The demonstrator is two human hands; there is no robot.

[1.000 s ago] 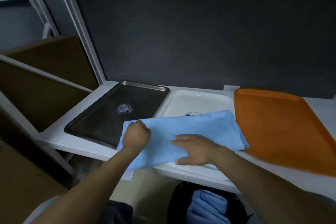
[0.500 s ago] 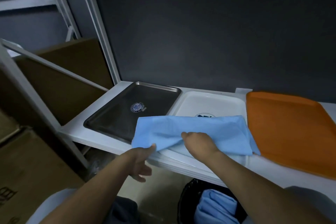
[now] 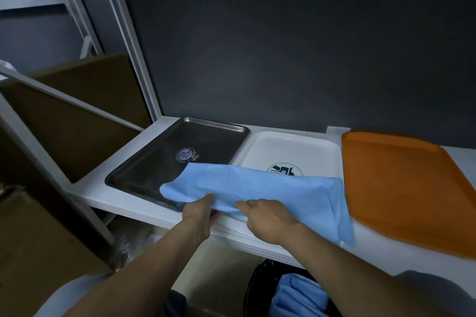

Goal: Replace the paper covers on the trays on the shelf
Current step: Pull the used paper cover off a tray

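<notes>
- Your left hand (image 3: 199,211) pinches the near left edge of the crumpled light blue paper cover (image 3: 278,188), thumb on top, fingers tucked under.
- Your right hand (image 3: 268,217) sits knuckles-up at the cover's near edge, fingers curled into a fold of it.
- The cover's draped across the front of the white plastic tray (image 3: 296,147), with its left end over the rectangular steel tray (image 3: 180,141).
- The flat orange tray (image 3: 401,188) sits just to the right, all three on the white shelf (image 3: 117,159).
</notes>
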